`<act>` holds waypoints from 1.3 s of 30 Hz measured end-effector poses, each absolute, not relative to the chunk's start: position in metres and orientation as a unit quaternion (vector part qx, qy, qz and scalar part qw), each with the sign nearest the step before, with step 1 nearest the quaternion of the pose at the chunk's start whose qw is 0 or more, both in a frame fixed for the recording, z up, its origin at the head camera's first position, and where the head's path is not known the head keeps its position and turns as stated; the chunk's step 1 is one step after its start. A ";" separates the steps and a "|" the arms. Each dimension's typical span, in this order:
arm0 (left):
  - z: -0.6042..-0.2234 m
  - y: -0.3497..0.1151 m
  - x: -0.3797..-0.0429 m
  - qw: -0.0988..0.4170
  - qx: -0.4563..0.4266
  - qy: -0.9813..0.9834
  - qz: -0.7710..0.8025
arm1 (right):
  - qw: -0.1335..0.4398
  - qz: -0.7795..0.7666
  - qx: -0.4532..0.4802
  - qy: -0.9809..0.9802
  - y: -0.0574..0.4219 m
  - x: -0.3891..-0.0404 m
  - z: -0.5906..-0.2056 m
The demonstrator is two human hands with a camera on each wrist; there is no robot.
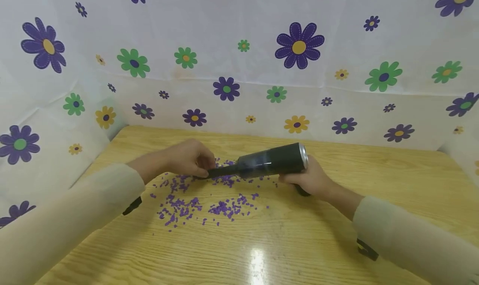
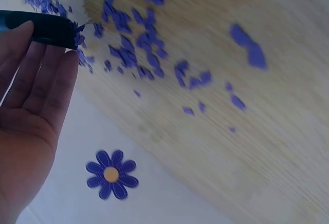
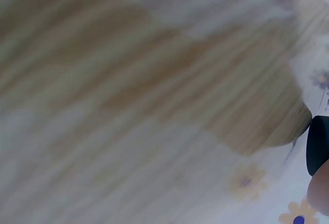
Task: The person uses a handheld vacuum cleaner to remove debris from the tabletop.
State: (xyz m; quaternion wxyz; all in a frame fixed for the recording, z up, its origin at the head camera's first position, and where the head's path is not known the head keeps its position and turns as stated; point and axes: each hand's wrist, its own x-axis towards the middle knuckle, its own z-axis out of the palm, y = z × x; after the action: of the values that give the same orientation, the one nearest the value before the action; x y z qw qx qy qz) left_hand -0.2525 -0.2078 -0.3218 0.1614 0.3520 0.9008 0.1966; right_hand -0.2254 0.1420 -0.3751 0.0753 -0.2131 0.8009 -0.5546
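A black handheld vacuum cleaner point(image 1: 271, 162), with a see-through section and a silver rear end, is held above the table, its narrow nozzle point(image 1: 223, 171) pointing left. The right hand point(image 1: 313, 180) grips its handle; in the right wrist view only a fingertip point(image 3: 321, 190) and a dark part show at the edge. Near the nozzle's tip, the left hand point(image 1: 188, 158) pinches it between thumb and fingers. Purple paper bits point(image 2: 78, 35) cluster at the nozzle's mouth in the left wrist view. More purple bits point(image 1: 224, 208) lie scattered beneath and in front of the nozzle.
The wooden table point(image 1: 299, 243) has a glossy surface with a light reflection near its front. A white cloth point(image 1: 239, 68) printed with flowers hangs behind it and at both sides. Dark wrist straps point(image 1: 367, 250) show under the sleeves.
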 end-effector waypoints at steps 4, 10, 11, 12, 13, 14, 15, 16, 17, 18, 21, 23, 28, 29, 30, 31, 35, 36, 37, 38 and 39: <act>-0.324 -0.197 -0.252 0.151 0.371 0.898 0.184 | 0.075 -0.567 -0.204 0.795 0.156 -0.223 -0.374; -0.323 -0.181 -0.252 0.135 0.387 0.894 0.179 | 0.067 -0.583 -0.216 0.780 0.177 -0.220 -0.374; -0.323 -0.178 -0.252 0.136 0.389 0.893 0.180 | 0.067 -0.584 -0.218 0.779 0.180 -0.220 -0.374; -0.323 -0.176 -0.252 0.137 0.392 0.892 0.181 | 0.067 -0.584 -0.220 0.778 0.183 -0.219 -0.374; -0.324 -0.173 -0.252 0.138 0.392 0.891 0.181 | 0.066 -0.585 -0.221 0.777 0.185 -0.219 -0.374; -0.324 -0.171 -0.252 0.139 0.393 0.890 0.182 | 0.065 -0.588 -0.223 0.775 0.188 -0.218 -0.374; -0.325 -0.169 -0.252 0.139 0.396 0.889 0.182 | 0.065 -0.592 -0.225 0.772 0.190 -0.218 -0.374; -0.325 -0.167 -0.252 0.139 0.399 0.888 0.184 | 0.063 -0.594 -0.226 0.769 0.193 -0.218 -0.374; -0.325 -0.165 -0.252 0.138 0.402 0.886 0.185 | 0.061 -0.595 -0.226 0.769 0.195 -0.217 -0.374; -0.326 -0.163 -0.252 0.138 0.406 0.884 0.187 | 0.060 -0.596 -0.228 0.768 0.197 -0.217 -0.374; -0.328 -0.157 -0.253 0.138 0.413 0.880 0.190 | 0.058 -0.595 -0.228 0.768 0.205 -0.216 -0.374; -0.330 -0.153 -0.253 0.138 0.417 0.878 0.188 | 0.058 -0.596 -0.229 0.767 0.209 -0.215 -0.374; -0.333 -0.145 -0.254 0.144 0.421 0.875 0.190 | 0.054 -0.602 -0.244 0.758 0.219 -0.212 -0.374; -0.333 -0.144 -0.254 0.144 0.421 0.875 0.190 | 0.052 -0.603 -0.248 0.757 0.221 -0.212 -0.374; -0.333 -0.143 -0.253 0.146 0.421 0.875 0.191 | 0.051 -0.604 -0.251 0.755 0.222 -0.211 -0.374; -0.333 -0.141 -0.253 0.148 0.422 0.874 0.190 | 0.052 -0.605 -0.253 0.753 0.224 -0.211 -0.374; -0.333 -0.137 -0.252 0.159 0.422 0.874 0.182 | 0.054 -0.604 -0.264 0.750 0.230 -0.209 -0.374; -0.334 -0.136 -0.252 0.161 0.424 0.873 0.179 | 0.055 -0.607 -0.263 0.748 0.232 -0.208 -0.374; -0.334 -0.134 -0.252 0.163 0.428 0.871 0.176 | 0.053 -0.608 -0.262 0.748 0.234 -0.208 -0.374; -0.334 -0.133 -0.252 0.162 0.433 0.870 0.172 | 0.051 -0.609 -0.262 0.747 0.236 -0.207 -0.375; -0.335 -0.131 -0.253 0.158 0.438 0.869 0.167 | 0.050 -0.612 -0.259 0.746 0.238 -0.207 -0.375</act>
State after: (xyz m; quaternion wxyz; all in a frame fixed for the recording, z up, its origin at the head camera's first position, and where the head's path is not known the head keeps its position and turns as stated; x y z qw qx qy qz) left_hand -0.2526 -0.1314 -0.3345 0.1580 0.4382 0.8691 0.1667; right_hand -0.2066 0.2379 -0.3749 0.0500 -0.2591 0.7456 -0.6119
